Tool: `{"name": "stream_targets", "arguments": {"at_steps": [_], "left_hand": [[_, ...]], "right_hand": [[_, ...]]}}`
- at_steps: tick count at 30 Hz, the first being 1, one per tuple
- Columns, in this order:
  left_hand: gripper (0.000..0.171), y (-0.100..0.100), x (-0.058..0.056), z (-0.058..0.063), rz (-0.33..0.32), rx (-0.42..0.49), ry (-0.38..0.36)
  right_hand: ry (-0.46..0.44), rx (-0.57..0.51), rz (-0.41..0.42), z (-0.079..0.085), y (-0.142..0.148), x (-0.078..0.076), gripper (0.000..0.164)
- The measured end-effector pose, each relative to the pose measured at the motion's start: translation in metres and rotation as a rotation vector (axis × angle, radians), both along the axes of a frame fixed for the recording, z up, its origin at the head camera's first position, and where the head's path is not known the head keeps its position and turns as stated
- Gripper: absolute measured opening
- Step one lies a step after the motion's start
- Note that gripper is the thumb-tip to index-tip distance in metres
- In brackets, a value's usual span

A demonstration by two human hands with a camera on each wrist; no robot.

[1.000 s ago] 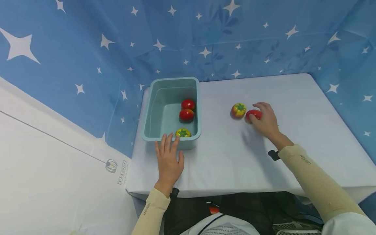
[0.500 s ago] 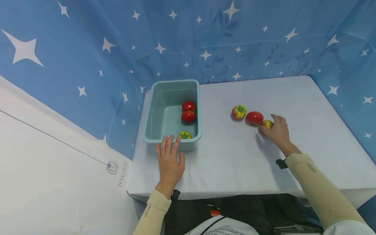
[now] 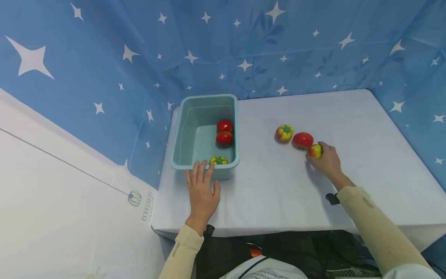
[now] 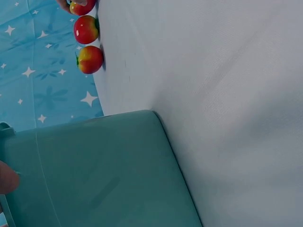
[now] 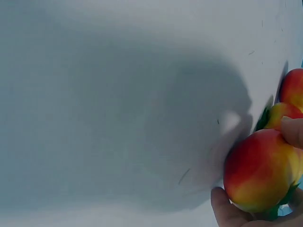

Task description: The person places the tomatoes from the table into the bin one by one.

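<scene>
My right hand [image 3: 330,162] grips a red-and-yellow tomato [image 3: 315,151] at the right end of a short row on the table. In the right wrist view, the fingers and thumb lie on either side of this tomato [image 5: 258,170], its green leaves turned downward. A redder tomato [image 3: 303,140] sits right beside it, and a third tomato [image 3: 284,133], green leaves up, lies at the row's left end. My left hand [image 3: 203,197] has its fingers spread, fingertips at the near rim of a blue-green bin [image 3: 189,135].
Inside the bin, two red tomatoes [image 3: 224,138] lie along the right wall and a yellow-topped one [image 3: 218,160] near the front. A white cloth covers the table [image 3: 265,193]. A blue star-patterned curtain [image 3: 296,46] hangs behind it.
My right hand has moved right from the redder tomato to the row's right-end tomato and closed its fingers round it. The left hand has stayed at the bin's rim.
</scene>
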State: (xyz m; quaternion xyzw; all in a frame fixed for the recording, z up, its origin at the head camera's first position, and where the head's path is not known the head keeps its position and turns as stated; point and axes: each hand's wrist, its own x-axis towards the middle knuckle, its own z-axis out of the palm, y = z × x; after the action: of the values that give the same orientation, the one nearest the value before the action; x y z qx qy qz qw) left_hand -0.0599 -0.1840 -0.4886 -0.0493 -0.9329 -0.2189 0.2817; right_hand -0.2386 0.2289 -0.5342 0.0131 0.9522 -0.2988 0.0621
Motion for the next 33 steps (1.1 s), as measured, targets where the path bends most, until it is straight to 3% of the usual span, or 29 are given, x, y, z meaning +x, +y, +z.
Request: {"name": "stream_targets", "arguments": {"at_steps": [12, 22, 33], "left_hand": [[0.051, 0.0, 0.001, 0.001, -0.006, 0.001, 0.019], [0.05, 0.0, 0.0, 0.001, -0.004, -0.001, 0.011], [0.052, 0.0, 0.001, 0.003, -0.009, -0.01, 0.015]], "right_hand": [[-0.03, -0.058, -0.056, 0.004, -0.003, 0.01, 0.093], [0.148, -0.163, -0.014, 0.026, -0.032, 0.015, 0.083], [0.245, -0.24, 0.066, 0.048, -0.072, 0.01, 0.077]]}}
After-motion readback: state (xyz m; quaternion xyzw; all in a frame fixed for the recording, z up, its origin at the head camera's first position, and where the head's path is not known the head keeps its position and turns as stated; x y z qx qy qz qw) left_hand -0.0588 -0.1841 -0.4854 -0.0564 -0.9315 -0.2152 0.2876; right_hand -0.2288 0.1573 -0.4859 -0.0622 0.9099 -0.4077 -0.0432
